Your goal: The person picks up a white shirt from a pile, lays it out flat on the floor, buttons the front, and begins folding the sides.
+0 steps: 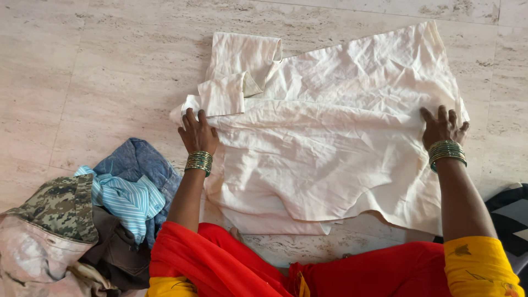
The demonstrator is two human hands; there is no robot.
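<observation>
The floor [99, 71] is pale beige stone tile with faint streaks and thin grout lines. A crumpled cream-white shirt [330, 148] lies spread flat on it in the middle, one sleeve [236, 77] folded back over the body at the upper left. At the lower left, a heap of clothes [82, 231] rests on the floor: a camouflage garment [60, 206], a light-blue striped shirt [129, 201], a blue denim piece [140, 159]. A dark patterned cloth [511, 212] lies at the right edge.

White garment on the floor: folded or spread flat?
Partly folded. The white garment has one layer turned over across its middle, the left hand and right hand pressing that fold's ends; its sleeve is doubled back.
</observation>
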